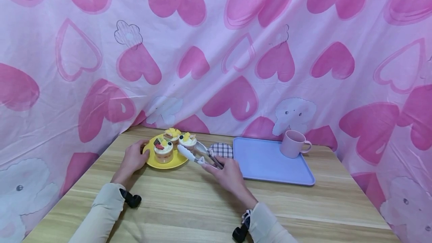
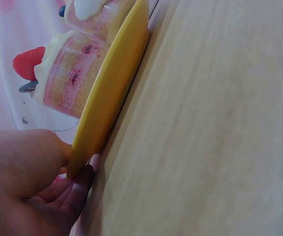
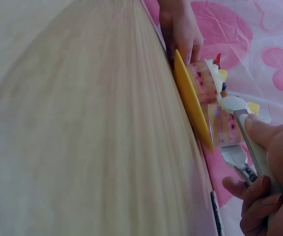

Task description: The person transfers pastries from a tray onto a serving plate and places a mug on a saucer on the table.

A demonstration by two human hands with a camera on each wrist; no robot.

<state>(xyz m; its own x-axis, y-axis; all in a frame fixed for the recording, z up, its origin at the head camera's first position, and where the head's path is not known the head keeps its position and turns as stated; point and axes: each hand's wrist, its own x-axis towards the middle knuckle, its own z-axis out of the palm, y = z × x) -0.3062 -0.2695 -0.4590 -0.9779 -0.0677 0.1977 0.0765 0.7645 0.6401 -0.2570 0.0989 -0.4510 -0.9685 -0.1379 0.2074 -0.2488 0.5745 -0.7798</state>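
Note:
Three clear cups of layered cake with cream and fruit stand on a yellow plate: a front cup, a back cup and a right cup. At the plate's left rim, my left hand pinches the edge, thumb above and fingers below in the left wrist view. My right hand grips a pair of tongs with white tips. Their arms are spread, with one tip on each side of the right cup in the right wrist view.
A blue tray lies to the right of my right hand, with a pink mug at its back right corner. Between plate and tray is a round checked mat. A pink heart-patterned curtain hangs behind the wooden table.

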